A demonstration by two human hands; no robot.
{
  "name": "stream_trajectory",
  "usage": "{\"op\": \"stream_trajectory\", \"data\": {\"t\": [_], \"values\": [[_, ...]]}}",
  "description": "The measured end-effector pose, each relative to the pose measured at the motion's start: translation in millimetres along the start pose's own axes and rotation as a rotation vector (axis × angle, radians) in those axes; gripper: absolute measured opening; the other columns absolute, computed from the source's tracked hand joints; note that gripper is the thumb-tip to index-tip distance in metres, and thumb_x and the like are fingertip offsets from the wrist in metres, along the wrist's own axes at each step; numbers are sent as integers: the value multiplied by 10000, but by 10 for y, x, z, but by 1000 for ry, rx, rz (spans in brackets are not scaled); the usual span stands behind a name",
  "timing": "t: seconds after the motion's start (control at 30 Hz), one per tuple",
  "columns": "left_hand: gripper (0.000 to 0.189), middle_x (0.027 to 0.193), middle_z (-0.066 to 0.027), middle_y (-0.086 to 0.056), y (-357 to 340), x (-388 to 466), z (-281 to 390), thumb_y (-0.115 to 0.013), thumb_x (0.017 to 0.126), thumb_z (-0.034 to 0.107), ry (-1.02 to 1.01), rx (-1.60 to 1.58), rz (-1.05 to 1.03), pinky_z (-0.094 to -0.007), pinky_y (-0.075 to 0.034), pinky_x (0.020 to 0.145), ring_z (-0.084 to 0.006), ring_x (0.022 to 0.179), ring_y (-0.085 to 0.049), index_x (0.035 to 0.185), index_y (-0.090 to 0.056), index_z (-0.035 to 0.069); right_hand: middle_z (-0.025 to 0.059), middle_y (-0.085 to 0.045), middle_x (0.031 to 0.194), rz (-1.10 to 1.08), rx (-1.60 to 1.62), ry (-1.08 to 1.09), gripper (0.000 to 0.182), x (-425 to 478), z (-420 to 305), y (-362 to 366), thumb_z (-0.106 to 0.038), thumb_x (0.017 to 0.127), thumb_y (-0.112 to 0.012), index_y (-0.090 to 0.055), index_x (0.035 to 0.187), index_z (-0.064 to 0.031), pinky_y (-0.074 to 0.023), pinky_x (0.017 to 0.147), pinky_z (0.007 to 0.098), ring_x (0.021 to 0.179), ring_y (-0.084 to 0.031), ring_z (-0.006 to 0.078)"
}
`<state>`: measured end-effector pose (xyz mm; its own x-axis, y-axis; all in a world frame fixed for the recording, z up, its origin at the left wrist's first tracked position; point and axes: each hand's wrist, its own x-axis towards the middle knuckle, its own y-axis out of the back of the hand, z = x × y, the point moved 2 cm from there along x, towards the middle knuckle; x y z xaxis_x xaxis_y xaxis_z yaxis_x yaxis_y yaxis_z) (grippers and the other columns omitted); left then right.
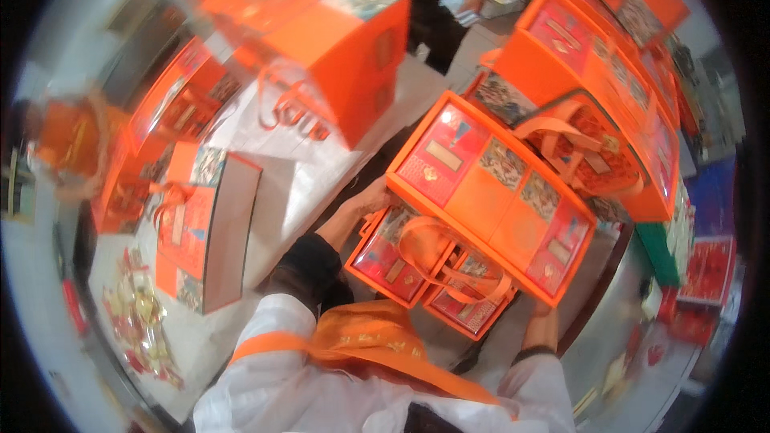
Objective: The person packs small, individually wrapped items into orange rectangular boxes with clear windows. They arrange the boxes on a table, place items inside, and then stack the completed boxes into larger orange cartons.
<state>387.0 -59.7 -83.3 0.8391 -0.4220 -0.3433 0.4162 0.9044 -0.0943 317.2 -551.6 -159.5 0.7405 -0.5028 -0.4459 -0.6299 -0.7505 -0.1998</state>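
Observation:
Both of my hands hold a wide orange gift box (490, 207) by its opposite ends, tilted in front of my body. On its top are red packages behind clear film at each end and patterned panels between. My left hand (374, 192) grips the left corner. My right hand (543, 308) supports the lower right corner, its fingers mostly hidden by the box. Below the box's near side, two smaller compartments, the left one (391, 258) and the right one (469, 300), show red packages. An orange ribbon handle (424, 243) loops over them.
More orange gift boxes (589, 78) are stacked at right. A large orange box (361, 66) and a smaller ribboned box (228, 234) stand on the white table (319, 186) at left, near wrapped gold-and-red pieces (144, 319). At the top is a person in dark clothing (433, 6).

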Motion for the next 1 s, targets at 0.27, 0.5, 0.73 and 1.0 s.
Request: {"op": "stream_trajectory", "data": {"t": [0.27, 0.5, 0.73, 1.0], "values": [[903, 1461, -92, -138, -54, -2066, 410, -631, 719, 72, -249, 200, 271, -364, -100, 1084, -253, 1346, -124, 1420, -64, 134, 50, -539, 1140, -128, -344, 142, 428, -815, -347, -666, -396, 913, -422, -494, 1175, -66, -375, 919, 324, 1048, -496, 168], [842, 1361, -113, -306, -215, -4224, 546, -666, 682, 71, -328, 119, 804, -358, -285, 1005, -219, 1249, -312, 1370, -181, 51, 47, -544, 1138, -664, -477, 271, 429, -1927, -570, -2795, -403, 912, -422, -502, 1169, -69, -370, 926, 324, 1051, -496, 167], [658, 1099, -87, -497, -487, -4982, 74, -625, 750, 124, -125, -540, 1406, -278, -465, 756, -131, 882, -540, 1292, -265, 25, 45, -549, 1137, -1175, -573, 182, 430, -3036, 97, -5323, -409, 911, -423, -510, 1164, -73, -365, 934, 324, 1054, -496, 166], [713, 1190, -107, -414, -57, -5270, 264, -486, 870, 217, -100, -585, 1722, -291, -444, 774, -174, 1014, -454, 1405, -45, 51, 42, -555, 1135, -1352, -810, -47, 432, -3973, 1011, -7183, -417, 909, -424, -519, 1159, -77, -360, 942, 324, 1058, -496, 164]]}}
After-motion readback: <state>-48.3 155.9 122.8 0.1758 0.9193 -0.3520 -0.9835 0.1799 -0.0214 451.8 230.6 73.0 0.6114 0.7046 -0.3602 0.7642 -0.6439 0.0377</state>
